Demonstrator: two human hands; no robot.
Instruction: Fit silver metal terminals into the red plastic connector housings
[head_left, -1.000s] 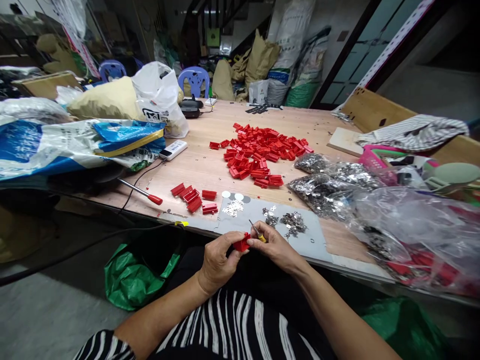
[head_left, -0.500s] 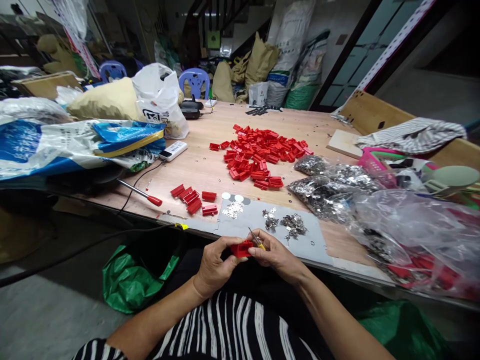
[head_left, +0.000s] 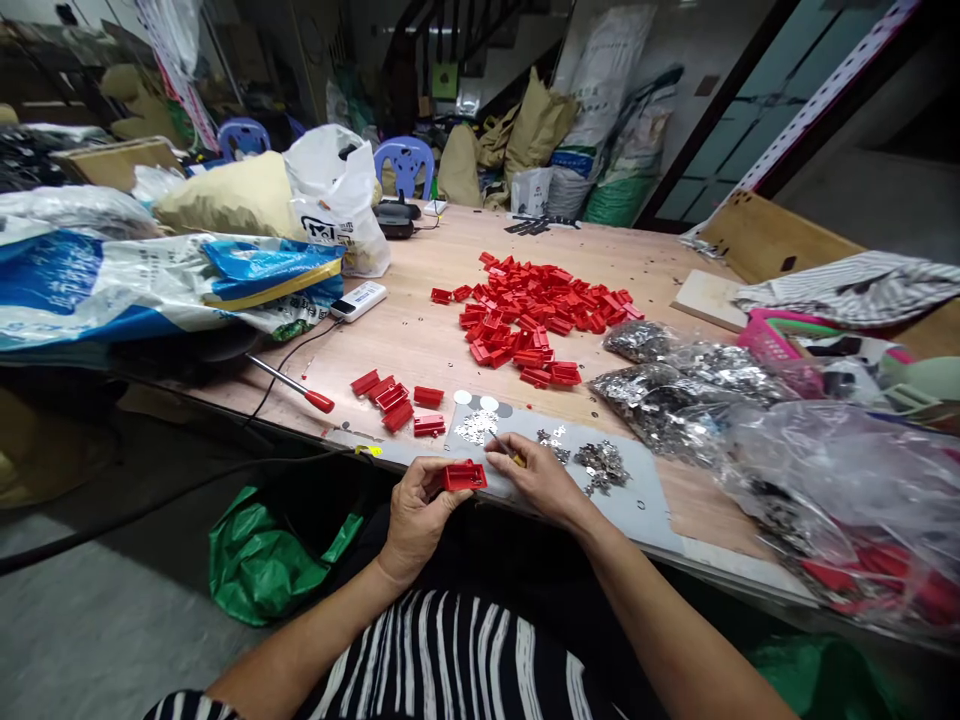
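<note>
My left hand [head_left: 417, 508] is closed on a small red plastic part [head_left: 463, 476], held at the table's near edge. My right hand [head_left: 538, 479] pinches a thin tool with a yellow handle [head_left: 510, 455], its tip pointing toward a little heap of silver metal bits [head_left: 475, 427] on a grey sheet [head_left: 637, 490]. More metal bits [head_left: 600, 463] lie to the right on the same sheet. A few red parts [head_left: 397, 402] sit just beyond my left hand, and a big pile of red parts [head_left: 540, 315] fills the table's middle.
Clear bags of metal pieces [head_left: 675, 390] and red parts [head_left: 862, 520] crowd the right side. Blue-and-white sacks [head_left: 150, 285], a white bag [head_left: 334, 200], a remote [head_left: 358, 300] and a red-handled screwdriver [head_left: 292, 385] lie on the left. A green bag [head_left: 262, 560] sits on the floor.
My hands have parted. The left now holds the red part alone, turned flat, while the right has carried the tool forward over the grey sheet toward the metal bits.
</note>
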